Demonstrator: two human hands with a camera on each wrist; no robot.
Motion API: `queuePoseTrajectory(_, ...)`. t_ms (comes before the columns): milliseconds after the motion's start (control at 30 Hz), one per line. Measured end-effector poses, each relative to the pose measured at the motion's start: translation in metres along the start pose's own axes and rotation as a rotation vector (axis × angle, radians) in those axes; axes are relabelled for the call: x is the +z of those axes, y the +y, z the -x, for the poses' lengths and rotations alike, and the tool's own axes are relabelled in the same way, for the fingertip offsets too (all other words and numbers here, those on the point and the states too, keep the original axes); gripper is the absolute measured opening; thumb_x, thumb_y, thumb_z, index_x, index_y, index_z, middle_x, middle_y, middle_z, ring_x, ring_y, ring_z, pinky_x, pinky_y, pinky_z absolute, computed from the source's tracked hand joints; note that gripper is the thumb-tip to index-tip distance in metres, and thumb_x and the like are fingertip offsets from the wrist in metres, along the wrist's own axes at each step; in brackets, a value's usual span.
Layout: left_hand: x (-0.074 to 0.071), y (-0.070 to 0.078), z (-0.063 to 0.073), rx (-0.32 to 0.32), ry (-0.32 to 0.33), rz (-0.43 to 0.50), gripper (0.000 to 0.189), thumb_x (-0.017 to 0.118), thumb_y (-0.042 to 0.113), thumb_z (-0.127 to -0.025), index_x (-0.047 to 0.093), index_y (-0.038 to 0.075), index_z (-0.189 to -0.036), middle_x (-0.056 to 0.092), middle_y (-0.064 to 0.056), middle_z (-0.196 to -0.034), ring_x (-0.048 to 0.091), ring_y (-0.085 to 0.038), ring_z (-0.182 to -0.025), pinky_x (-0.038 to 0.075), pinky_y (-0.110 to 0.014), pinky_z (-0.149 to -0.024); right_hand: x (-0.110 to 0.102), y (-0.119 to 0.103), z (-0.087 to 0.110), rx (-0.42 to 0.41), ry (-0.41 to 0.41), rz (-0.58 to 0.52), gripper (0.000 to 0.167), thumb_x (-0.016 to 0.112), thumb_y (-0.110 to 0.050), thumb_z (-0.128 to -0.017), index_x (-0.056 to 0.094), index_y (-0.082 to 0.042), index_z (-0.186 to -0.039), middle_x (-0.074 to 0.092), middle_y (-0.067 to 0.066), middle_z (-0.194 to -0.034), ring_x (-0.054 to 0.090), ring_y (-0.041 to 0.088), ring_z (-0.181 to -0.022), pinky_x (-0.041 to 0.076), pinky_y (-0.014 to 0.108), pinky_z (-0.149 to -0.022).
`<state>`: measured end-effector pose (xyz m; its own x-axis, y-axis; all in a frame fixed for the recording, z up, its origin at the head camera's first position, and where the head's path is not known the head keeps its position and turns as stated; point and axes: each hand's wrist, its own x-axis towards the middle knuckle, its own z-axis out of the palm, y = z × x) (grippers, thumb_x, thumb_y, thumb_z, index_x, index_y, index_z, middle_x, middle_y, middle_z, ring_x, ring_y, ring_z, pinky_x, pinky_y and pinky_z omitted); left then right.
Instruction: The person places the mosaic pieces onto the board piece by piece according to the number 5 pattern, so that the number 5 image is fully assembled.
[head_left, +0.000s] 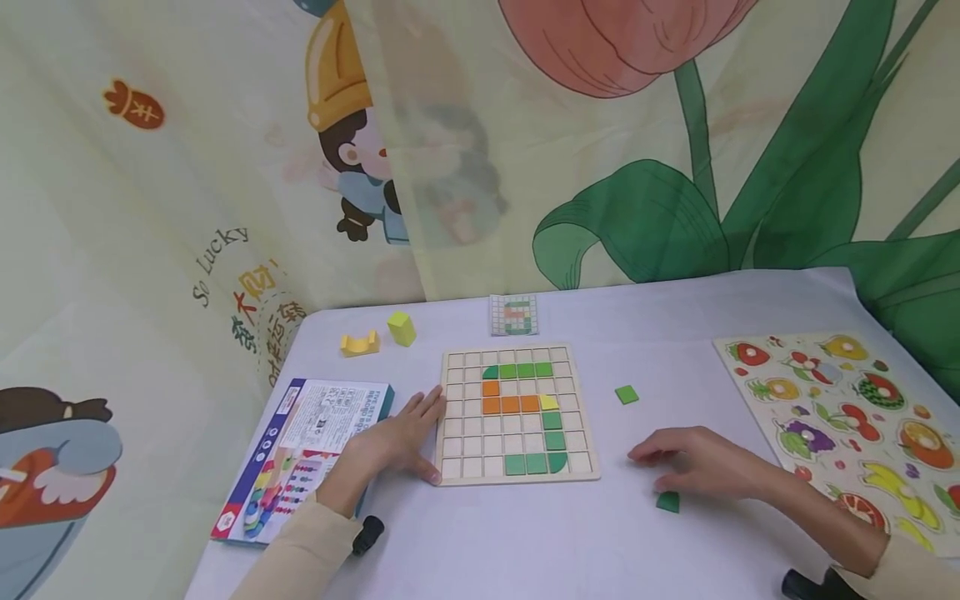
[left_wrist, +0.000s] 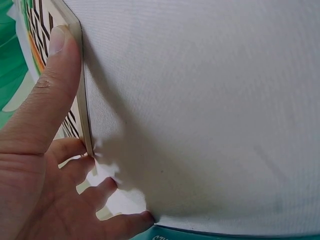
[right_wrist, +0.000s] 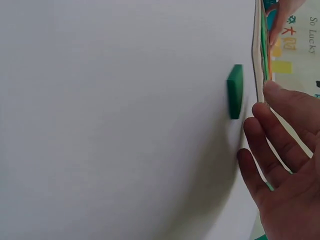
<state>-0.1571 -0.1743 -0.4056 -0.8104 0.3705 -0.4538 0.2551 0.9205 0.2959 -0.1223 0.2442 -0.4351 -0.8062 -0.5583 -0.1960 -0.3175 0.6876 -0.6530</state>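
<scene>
My left hand [head_left: 401,433] rests spread along the left edge of a wooden grid board [head_left: 465,481], its thumb on the near corner; the left wrist view shows the thumb [left_wrist: 57,85] on the board's rim. Orange, green and yellow tiles lie in some of the squares, tracing a winding path. Right of the board my right hand [head_left: 701,462] hovers low with relaxed fingers, nothing held between them. A dark green tile [head_left: 667,502] lies just below its thumb; in the right wrist view a green tile [right_wrist: 235,92] stands out beside the fingertips.
A lighter green tile [head_left: 626,394] lies right of the board, a small pattern card [head_left: 513,315] behind it. Yellow arch block [head_left: 360,343] and yellow-green block [head_left: 401,329] stand back left. A boxed set [head_left: 322,417] lies left, a fruit sticker sheet [head_left: 817,417] right.
</scene>
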Motion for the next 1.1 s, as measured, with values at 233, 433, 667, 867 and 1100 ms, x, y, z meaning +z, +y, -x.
queuePoseTrajectory(233, 0.002, -0.003, 0.0, -0.002, 0.011, 0.009, 0.113, 0.087, 0.031, -0.068, 0.019, 0.008, -0.155, 0.006, -0.008, -0.165, 0.006, -0.034, -0.152, 0.023, -0.053, -0.119, 0.007, 0.012, 0.017, -0.154, 0.03, 0.008, 0.041, 0.078, -0.041, -0.078, 0.069, -0.028, -0.116, 0.067, -0.015, -0.107, 0.059, -0.003, -0.096, 0.052, 0.018, -0.084)
queuePoseTrajectory(433, 0.003, -0.004, -0.002, 0.003, 0.009, 0.0, 0.113, 0.087, 0.033, -0.068, 0.018, 0.008, -0.155, 0.006, -0.007, -0.165, 0.006, -0.034, -0.152, 0.024, -0.053, -0.119, 0.01, 0.012, 0.019, -0.129, 0.058, 0.05, 0.038, 0.079, -0.03, -0.078, 0.07, -0.028, -0.116, 0.065, -0.018, -0.102, 0.057, -0.004, -0.089, 0.053, 0.017, -0.081)
queuePoseTrajectory(667, 0.002, -0.003, -0.001, 0.009, 0.013, -0.01, 0.114, 0.087, 0.034, -0.067, 0.019, 0.008, -0.155, 0.007, -0.007, -0.165, 0.007, -0.034, -0.152, 0.025, -0.053, -0.118, 0.011, 0.014, 0.017, -0.105, 0.158, 0.136, 0.039, 0.08, -0.017, -0.076, 0.071, -0.024, -0.114, 0.067, -0.017, -0.099, 0.057, -0.005, -0.087, 0.055, 0.019, -0.079)
queuePoseTrajectory(867, 0.002, -0.003, -0.001, 0.011, 0.009, -0.012, 0.114, 0.087, 0.034, -0.067, 0.019, 0.007, -0.155, 0.007, -0.008, -0.165, 0.007, -0.034, -0.152, 0.025, -0.052, -0.119, 0.01, 0.017, 0.013, -0.104, 0.188, 0.165, 0.041, 0.08, -0.012, -0.076, 0.071, -0.022, -0.114, 0.067, -0.017, -0.099, 0.057, -0.006, -0.087, 0.055, 0.019, -0.079)
queuePoseTrajectory(1100, 0.001, -0.001, -0.001, 0.002, 0.0, -0.006, 0.114, 0.087, 0.033, -0.068, 0.018, 0.008, -0.155, 0.006, -0.007, -0.165, 0.007, -0.034, -0.152, 0.025, -0.053, -0.119, 0.01, 0.009, -0.003, -0.168, 0.15, 0.172, 0.04, 0.077, -0.007, -0.078, 0.071, -0.019, -0.116, 0.067, -0.015, -0.1, 0.058, -0.004, -0.088, 0.056, 0.019, -0.08)
